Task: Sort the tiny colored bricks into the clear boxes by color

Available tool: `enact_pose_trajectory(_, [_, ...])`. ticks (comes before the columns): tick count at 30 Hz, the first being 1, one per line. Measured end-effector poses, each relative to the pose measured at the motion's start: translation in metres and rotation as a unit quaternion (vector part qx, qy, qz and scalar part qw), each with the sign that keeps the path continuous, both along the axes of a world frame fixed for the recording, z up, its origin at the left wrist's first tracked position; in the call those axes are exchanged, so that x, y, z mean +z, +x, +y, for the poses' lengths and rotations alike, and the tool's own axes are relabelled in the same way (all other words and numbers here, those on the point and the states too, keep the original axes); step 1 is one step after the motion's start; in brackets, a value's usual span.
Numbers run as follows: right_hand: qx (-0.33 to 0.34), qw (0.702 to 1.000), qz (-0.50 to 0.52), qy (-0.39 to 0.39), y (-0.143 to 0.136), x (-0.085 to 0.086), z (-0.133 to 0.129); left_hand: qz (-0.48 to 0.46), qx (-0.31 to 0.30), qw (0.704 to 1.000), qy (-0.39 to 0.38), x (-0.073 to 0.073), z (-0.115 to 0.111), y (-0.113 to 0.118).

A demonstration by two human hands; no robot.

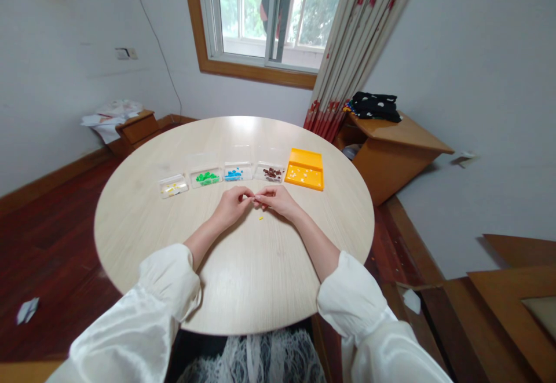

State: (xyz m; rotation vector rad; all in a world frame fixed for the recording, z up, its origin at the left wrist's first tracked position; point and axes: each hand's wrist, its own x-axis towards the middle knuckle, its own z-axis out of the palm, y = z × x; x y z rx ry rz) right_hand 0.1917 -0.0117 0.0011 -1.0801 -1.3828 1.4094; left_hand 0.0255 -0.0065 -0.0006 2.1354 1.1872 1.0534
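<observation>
My left hand (235, 204) and my right hand (278, 200) meet fingertip to fingertip above the middle of the round table (252, 278). Both are closed in a pinch, and whatever lies between the fingers is too small to make out. Just below them on the tabletop lies a small yellow piece (261, 218). Beyond my hands stand clear boxes in a row: one with yellow and white pieces (174, 188), one with green pieces (207, 178), one with blue pieces (233, 174) and one with brown pieces (273, 174). An orange box (306, 152) at the right holds small white pieces.
Behind the table is a window with a curtain (343, 41). A wooden cabinet (399, 145) with dark folded cloth (376, 106) stands at the right, and a small wooden stand (138, 129) with papers at the left. Wooden furniture (512, 296) fills the lower right.
</observation>
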Motion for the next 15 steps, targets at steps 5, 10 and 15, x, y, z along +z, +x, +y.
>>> enact_pose_trajectory(5, [-0.089, 0.996, -0.001, 0.032, 0.010, 0.006, 0.005, -0.004, -0.004, 1.000, -0.006, 0.003, -0.002, -0.001])
enact_pose_trajectory(10, [-0.217, 0.975, 0.039, 0.043, 0.024, 0.002, 0.019, 0.088, -0.117, 0.989, 0.003, 0.007, -0.008, 0.000])
enact_pose_trajectory(15, [-0.244, 0.969, 0.030, 0.031, 0.031, -0.004, 0.027, 0.148, -0.190, 0.970, 0.020, 0.008, -0.011, 0.001])
